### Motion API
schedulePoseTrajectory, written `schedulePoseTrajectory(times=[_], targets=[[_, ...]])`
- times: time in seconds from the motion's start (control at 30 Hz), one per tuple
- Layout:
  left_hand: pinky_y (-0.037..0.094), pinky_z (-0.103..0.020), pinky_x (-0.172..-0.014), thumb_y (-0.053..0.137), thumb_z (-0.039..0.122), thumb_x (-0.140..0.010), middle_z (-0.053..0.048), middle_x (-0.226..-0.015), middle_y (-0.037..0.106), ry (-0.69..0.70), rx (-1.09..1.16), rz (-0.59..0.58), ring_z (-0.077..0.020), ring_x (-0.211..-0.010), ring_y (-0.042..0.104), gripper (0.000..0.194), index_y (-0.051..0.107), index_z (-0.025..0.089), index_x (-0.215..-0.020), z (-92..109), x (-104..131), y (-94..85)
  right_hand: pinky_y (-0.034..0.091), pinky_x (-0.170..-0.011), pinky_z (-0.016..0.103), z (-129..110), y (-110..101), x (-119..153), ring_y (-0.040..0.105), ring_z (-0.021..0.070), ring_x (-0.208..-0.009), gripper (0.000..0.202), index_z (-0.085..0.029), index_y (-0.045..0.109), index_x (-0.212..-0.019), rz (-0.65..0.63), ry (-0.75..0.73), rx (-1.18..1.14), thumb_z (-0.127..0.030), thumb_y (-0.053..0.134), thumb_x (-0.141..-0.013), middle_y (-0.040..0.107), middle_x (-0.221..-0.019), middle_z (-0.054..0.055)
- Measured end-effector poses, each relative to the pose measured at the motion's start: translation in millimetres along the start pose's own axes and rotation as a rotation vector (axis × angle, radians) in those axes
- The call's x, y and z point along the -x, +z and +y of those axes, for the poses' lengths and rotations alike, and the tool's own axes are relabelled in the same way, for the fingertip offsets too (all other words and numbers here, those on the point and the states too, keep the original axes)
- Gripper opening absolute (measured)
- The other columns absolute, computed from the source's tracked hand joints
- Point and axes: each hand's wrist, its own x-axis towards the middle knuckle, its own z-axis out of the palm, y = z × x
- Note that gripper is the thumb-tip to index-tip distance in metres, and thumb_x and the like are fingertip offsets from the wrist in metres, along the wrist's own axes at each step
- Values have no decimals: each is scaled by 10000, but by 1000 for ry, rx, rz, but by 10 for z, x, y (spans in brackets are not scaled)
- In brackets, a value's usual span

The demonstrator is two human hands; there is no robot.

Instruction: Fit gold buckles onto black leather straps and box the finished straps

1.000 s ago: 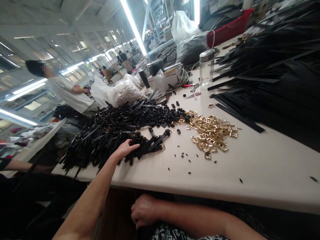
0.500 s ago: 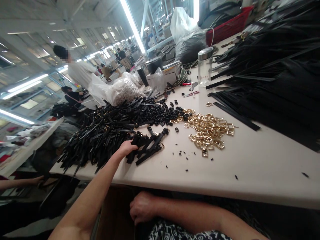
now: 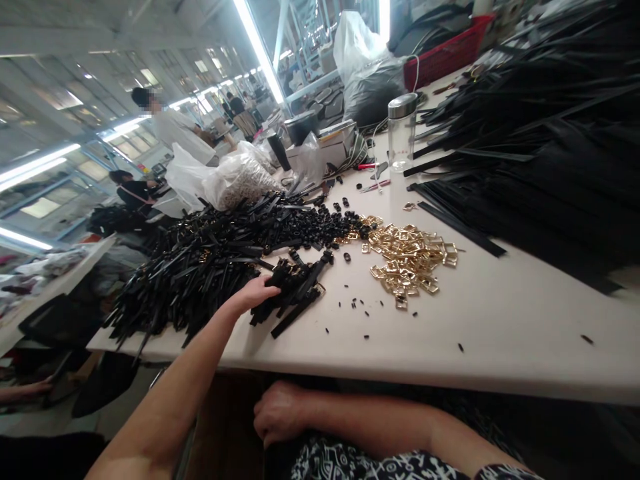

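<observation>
My left hand (image 3: 261, 292) reaches over the table and is closed on a bunch of short black straps (image 3: 295, 283), some with gold buckles at their ends. Its thumb shows on top, while the other fingers are mostly hidden. Just left of it spreads a large heap of black straps (image 3: 185, 273). My right hand (image 3: 278, 412) rests below the table edge near my lap, curled into a fist; nothing shows in it. Gold square buckles (image 3: 407, 257) lie in a pile to the right. Small black loops (image 3: 325, 225) are heaped behind the held straps.
Long black strips (image 3: 540, 153) cover the right of the white table (image 3: 500, 313). A glass bottle (image 3: 401, 137), a red-handled tool (image 3: 375, 187) and a clear bag (image 3: 240, 180) stand or lie farther back. Tiny black bits (image 3: 367, 337) are scattered in front. Other people (image 3: 183, 133) are at the far left.
My left hand has shifted slightly right over the straps, and the bunch under it is more heaped together. My right fist is still; the view has turned a little.
</observation>
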Motion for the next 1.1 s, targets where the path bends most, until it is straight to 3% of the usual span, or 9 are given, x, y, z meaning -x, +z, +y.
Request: schedulePoseTrajectory(times=[0.07,0.17,0.3,0.4,0.5,0.63,0.77,0.93,1.1], targets=[[487,-365,-956,729,469,-672,-109,-1175,719,15,-67,-15,-321,-1118,640,586,660,155,-1162,80,43,12,289,-477,268,3,-1,-2,633,155,-792,241,-257,768,-934,5,-4,-8,-453,641,-872,724,-951,-17],[416,-357,-1057,786,527,-639,-139,-1412,575,103,-184,-28,-329,-1283,536,914,464,180,-1420,171,185,107,285,-471,268,10,13,-12,638,160,-786,218,-258,768,-913,2,-4,-24,-434,652,-861,729,-963,-16],[354,-385,-1105,863,497,-541,-201,-1469,479,150,-340,58,-363,-1361,439,1235,229,153,-1544,198,403,349,278,-461,269,14,40,-33,643,170,-783,214,-275,767,-920,6,-4,-26,-433,632,-869,729,-967,-18],[400,-356,-1042,807,381,-614,-176,-1380,555,142,-391,118,-334,-1284,515,1083,259,163,-1523,180,447,436,271,-452,267,13,45,-44,647,167,-779,196,-282,767,-917,-7,-3,-6,-425,651,-850,731,-974,-19],[470,-312,-890,698,241,-672,-128,-1227,664,130,-419,126,-293,-1116,637,866,353,187,-1465,167,373,398,269,-444,258,16,38,-47,641,150,-762,200,-279,764,-915,-10,-7,-1,-425,638,-863,729,-971,-19],[485,-304,-753,674,240,-655,-137,-1063,727,15,-516,99,-306,-981,689,705,502,145,-1332,158,242,321,267,-432,252,22,26,-41,639,150,-755,198,-273,765,-902,-34,-5,1,-433,663,-845,728,-957,-17],[481,-289,-680,671,246,-642,-135,-988,745,-6,-536,76,-294,-908,702,446,654,137,-1074,113,189,253,261,-426,251,20,23,-20,635,146,-733,195,-265,767,-895,-2,-4,0,-430,684,-834,727,-936,-17],[473,-294,-675,632,226,-687,-104,-854,758,-22,-589,74,-297,-869,713,199,709,188,-866,32,195,132,256,-445,249,16,17,8,618,135,-729,180,-260,761,-879,52,-16,-6,-418,687,-835,717,-890,-24],[477,-310,-748,596,180,-710,-115,-965,761,-1,-650,120,-315,-963,697,204,706,210,-879,16,242,69,246,-448,251,11,18,11,615,141,-733,182,-261,758,-890,41,1,-9,-420,689,-833,717,-907,-26]])
